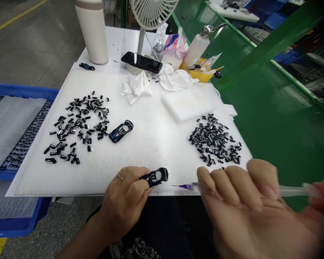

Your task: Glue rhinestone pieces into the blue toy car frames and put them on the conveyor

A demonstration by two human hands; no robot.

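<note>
At the table's front edge, my left hand (128,201) pinches a dark toy car body (156,176) with a round opening in its top. My right hand (240,201) is wrapped around a clear syringe (288,190), its thumb at the plunger end. The syringe's thin needle with a purple hub (185,186) points left at the car body, a short gap away. A second dark blue toy car body (121,131) lies on the white foam sheet (151,151), beside a spread of small black glossy parts (81,122). More small black parts (216,140) are heaped on the right.
Behind stand a white fan (153,12), a phone (142,63), crumpled tissues (137,86), a foam block (191,100), a pump bottle (197,48) and a yellow tub (201,75). A tall white tumbler (94,32) is back left. Blue crates (24,90) sit left.
</note>
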